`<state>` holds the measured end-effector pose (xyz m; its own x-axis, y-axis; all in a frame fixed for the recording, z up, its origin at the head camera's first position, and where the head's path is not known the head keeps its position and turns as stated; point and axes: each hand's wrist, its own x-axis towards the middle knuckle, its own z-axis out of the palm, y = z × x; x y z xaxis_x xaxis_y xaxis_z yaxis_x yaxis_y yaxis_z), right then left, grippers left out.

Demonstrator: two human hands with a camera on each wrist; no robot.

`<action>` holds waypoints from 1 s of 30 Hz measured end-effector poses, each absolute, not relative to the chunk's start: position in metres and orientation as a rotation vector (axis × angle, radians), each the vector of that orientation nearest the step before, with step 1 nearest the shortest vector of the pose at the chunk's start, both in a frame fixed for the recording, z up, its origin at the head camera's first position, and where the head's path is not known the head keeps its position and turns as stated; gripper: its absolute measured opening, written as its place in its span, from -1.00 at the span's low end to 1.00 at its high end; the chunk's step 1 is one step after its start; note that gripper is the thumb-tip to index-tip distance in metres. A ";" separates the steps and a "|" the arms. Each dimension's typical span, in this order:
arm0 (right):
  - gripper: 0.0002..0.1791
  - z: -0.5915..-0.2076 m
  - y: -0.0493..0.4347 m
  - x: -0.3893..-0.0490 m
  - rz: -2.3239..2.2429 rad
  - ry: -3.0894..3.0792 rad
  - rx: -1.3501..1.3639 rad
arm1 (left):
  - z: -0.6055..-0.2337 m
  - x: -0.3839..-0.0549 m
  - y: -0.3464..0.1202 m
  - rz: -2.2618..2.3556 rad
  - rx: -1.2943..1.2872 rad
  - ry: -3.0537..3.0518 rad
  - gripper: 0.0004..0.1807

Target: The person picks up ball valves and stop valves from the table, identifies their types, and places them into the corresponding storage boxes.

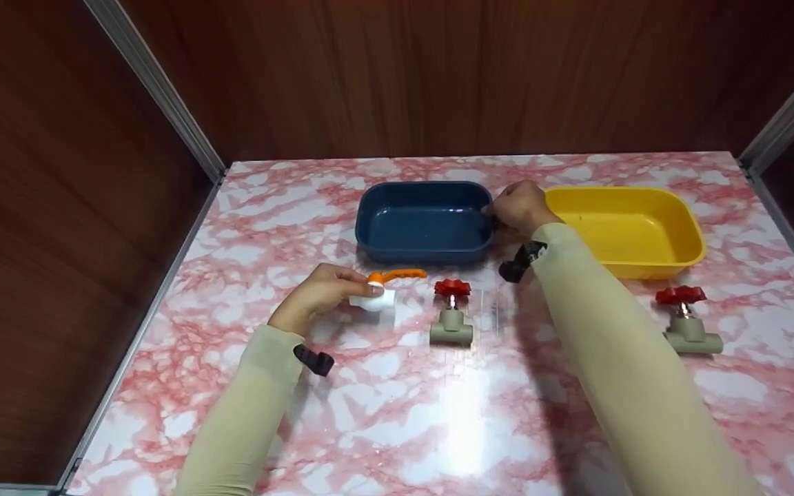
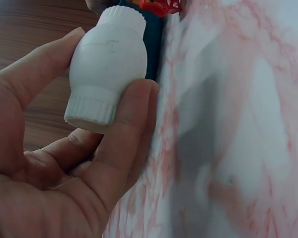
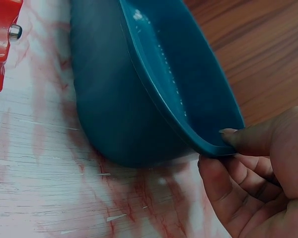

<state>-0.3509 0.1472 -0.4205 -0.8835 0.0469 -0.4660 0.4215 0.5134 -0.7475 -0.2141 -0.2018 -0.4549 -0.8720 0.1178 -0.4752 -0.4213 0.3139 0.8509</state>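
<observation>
In my left hand I hold a white ball valve with an orange lever. The thumb and fingers grip its round body, and it is held above the tabletop in the left wrist view. My right hand pinches the right rim of a dark blue basin, thumb inside and fingers under the lip, as the right wrist view shows. Nothing lies inside the basin. A grey-green valve with a red handwheel stands on the table between the two arms.
A yellow basin stands to the right of the blue one, behind my right forearm. In front of it is a second red-handled valve, partly behind the sleeve. Wood panels wall the pink marbled table at back and sides.
</observation>
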 end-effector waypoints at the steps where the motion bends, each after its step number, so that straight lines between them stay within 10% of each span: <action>1: -0.66 -0.421 0.147 -0.351 -1.327 2.371 0.389 | -0.454 -0.215 -0.201 1.584 -0.263 2.135 -0.84; 30: -0.77 -0.423 0.147 -0.352 -1.285 2.448 0.347 | -0.432 -0.236 -0.193 1.751 -0.241 2.105 -0.57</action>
